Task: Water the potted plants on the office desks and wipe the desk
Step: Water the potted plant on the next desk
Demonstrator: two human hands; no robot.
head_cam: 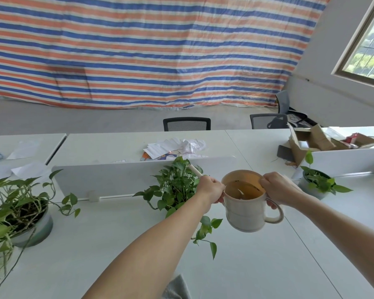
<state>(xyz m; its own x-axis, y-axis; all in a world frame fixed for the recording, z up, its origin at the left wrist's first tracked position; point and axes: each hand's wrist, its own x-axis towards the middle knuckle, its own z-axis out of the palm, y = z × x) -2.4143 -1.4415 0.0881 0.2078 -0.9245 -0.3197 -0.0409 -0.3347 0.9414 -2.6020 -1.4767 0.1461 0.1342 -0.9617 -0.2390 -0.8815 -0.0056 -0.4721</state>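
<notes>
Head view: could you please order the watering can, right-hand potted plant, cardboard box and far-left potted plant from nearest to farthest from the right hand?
1. watering can, gripped by the right hand.
2. right-hand potted plant, just to its right.
3. cardboard box, back right, beyond the divider.
4. far-left potted plant, across the desk.

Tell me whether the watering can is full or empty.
Partly full: inside the watering can a glinting liquid surface with dark specks sits below the rim.
</notes>
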